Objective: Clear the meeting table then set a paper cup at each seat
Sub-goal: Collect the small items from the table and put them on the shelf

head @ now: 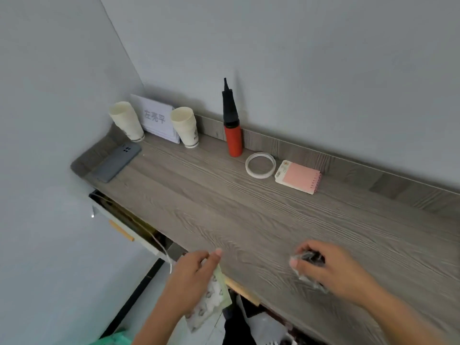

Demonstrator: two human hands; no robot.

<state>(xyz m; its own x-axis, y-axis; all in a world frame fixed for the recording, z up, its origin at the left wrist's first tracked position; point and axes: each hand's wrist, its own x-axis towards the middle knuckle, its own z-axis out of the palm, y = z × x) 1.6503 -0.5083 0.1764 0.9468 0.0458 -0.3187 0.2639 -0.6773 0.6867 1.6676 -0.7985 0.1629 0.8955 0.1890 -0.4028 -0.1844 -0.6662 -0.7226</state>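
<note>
Plastic wrapper (310, 258) right, patterned packet (214, 302) left.

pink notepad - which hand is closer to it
Right. The right hand grips a crumpled wrapper on the near side of the tabletop, almost directly in front of the pink notepad. The left hand, holding a patterned packet, is at the near edge, farther left.

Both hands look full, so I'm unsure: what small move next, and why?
Probably drop the patterned packet from the left hand into the open drawer; the right hand grips a crumpled wrapper too, so neither can yet take the tape ring.
</note>
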